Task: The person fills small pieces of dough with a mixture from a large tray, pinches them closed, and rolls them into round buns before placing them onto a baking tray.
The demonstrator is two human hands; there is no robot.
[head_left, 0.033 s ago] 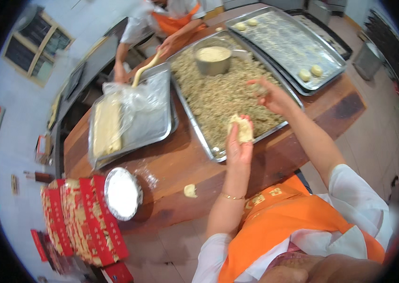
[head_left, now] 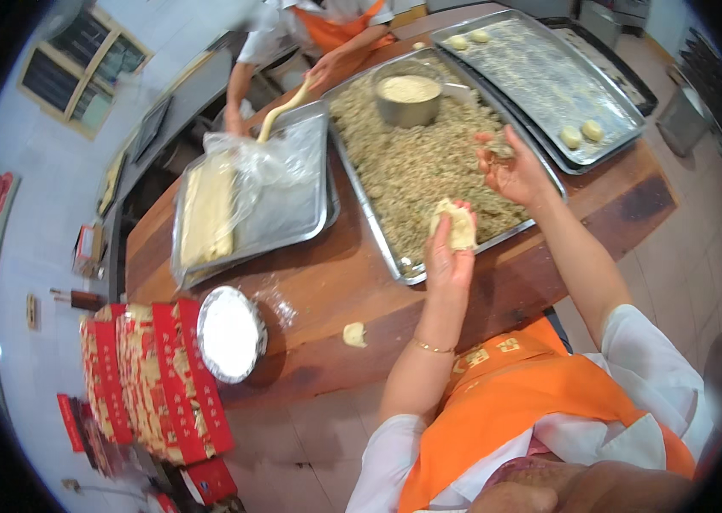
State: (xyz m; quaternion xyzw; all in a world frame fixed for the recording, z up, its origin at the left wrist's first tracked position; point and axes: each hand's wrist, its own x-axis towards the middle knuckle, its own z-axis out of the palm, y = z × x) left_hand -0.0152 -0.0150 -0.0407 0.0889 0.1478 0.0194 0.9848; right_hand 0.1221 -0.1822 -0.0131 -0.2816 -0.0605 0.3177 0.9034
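A flattened piece of dough point(head_left: 461, 229) lies in my left hand point(head_left: 447, 263), gripped between thumb and fingers by the near edge of a metal tray point(head_left: 375, 235). Crumbly tan filling point(head_left: 412, 162) covers that tray. Over its right side is my right hand point(head_left: 522, 178), fingers curled around a small clump of filling point(head_left: 498, 148). Farther back, a round metal bowl point(head_left: 408, 109) of pale crumbs stands in the filling. A small scrap of dough point(head_left: 354, 334) rests on the wooden table point(head_left: 318, 359), left of my left forearm.
To the left, plastic film partly covers a dough slab point(head_left: 207, 209) on another tray point(head_left: 314, 197). Across the table a co-worker's hand point(head_left: 324, 70) holds a dough rope point(head_left: 282, 111). A bowl of white powder point(head_left: 230, 335) adjoins red boxes point(head_left: 156, 376). Several dough balls point(head_left: 570, 137) sit on the right tray point(head_left: 540, 94).
The whole view has shifted slightly. My right hand's fingers have curled in, and the clump of filling shows more plainly. My left hand still holds the dough.
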